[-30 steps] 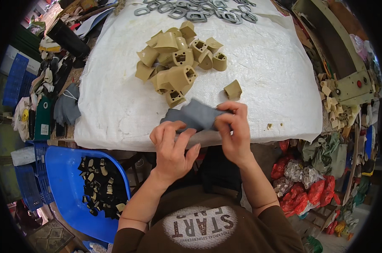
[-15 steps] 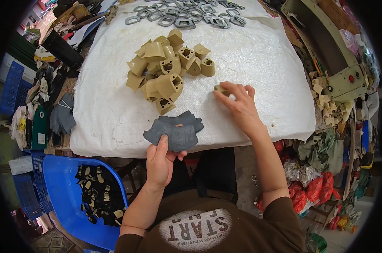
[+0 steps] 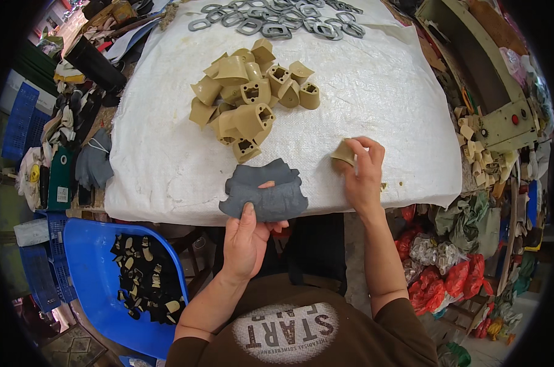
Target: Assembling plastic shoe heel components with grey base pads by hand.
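Head view, looking down on a work surface (image 3: 167, 165) covered with a white woven sack cloth. At lower left, beside the surface, a blue plastic tub (image 3: 96, 269) holds a heap of small black pieces with a few pale ones among them; their number cannot be counted. Blue crates (image 3: 21, 119) stand further left.

On the cloth lie one pile of tan moulded heel blocks (image 3: 249, 101), roughly fifteen to twenty, several showing a square hollow, and, along the far edge, a spread of grey ring-shaped parts (image 3: 277, 18), about twenty.

The left hand (image 3: 247, 235) is closed on a dark grey flat piece (image 3: 266, 191) with a wavy outline, thumb on top, holding it at the near edge of the surface. The right hand (image 3: 362, 174) grips a single tan heel block (image 3: 343, 153) in curled fingertips, just beside the grey piece and well apart from the pile.

At right stands a pale green machine (image 3: 503, 116) with a red button, small tan offcuts beside it; red and clear bags (image 3: 448, 275) lie below. Grey gloves (image 3: 93, 162) and clutter lie at left.
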Motion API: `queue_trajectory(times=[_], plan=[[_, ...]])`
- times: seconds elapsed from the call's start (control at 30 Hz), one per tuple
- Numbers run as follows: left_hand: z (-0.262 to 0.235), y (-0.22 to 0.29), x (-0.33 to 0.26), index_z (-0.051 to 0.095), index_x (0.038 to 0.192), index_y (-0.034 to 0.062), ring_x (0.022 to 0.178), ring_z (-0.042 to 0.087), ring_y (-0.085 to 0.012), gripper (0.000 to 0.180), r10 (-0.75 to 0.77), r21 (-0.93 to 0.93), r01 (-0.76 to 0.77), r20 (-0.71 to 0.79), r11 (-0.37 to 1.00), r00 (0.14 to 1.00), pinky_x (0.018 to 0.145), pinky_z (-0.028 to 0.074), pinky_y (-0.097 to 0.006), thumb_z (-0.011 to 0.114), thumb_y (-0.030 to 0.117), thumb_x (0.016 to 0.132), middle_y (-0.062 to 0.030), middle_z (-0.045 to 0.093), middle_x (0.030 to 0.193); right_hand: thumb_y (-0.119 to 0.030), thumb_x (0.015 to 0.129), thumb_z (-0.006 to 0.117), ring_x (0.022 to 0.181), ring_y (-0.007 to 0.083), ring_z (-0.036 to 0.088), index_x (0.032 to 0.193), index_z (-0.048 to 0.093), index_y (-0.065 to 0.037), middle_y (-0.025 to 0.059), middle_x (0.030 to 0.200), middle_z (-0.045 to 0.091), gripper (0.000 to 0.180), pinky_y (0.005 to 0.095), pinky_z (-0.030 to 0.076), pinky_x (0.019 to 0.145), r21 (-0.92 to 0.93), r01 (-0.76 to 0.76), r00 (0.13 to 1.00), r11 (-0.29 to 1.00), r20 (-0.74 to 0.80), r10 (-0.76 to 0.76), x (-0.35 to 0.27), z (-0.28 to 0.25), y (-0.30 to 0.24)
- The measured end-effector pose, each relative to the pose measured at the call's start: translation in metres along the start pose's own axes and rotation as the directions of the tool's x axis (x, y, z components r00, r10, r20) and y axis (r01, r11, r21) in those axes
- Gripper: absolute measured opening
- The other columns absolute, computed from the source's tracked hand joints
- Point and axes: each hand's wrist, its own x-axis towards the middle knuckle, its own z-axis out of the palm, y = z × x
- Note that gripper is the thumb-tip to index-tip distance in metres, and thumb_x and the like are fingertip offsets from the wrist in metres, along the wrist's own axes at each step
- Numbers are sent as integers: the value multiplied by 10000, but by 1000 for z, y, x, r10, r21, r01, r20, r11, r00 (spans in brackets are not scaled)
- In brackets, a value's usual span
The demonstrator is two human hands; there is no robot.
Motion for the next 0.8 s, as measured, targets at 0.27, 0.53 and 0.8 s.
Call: queue_trajectory(times=[0.27,0.53,0.8], plan=[[9,-7,-8,324,1343,-4,1222,424,-240,449,109,29,-109,-8,994,994,1037,332,-389,342,267,985,-143,398,1352,-115,648,791,913,260,565,1099,548,60,160,1047,585,541,342,461,775,840,-2,998,543,37,-53,-20,-42,-85],[25,6,-21,328,1332,-42,1236,430,-236,433,35,-148,-21,92,989,995,1050,330,-376,336,226,992,-165,409,1355,-94,668,775,909,262,557,1124,525,-32,170,1087,559,524,341,478,757,816,144,984,560,-57,-169,-33,-16,-93],[27,9,-23,322,1332,-50,1252,414,-242,441,6,-152,12,113,988,994,1057,322,-375,348,227,990,-178,399,1363,-80,676,769,929,273,543,1131,521,-37,168,1084,552,520,353,479,786,811,170,977,559,-65,-203,-31,-18,-93]])
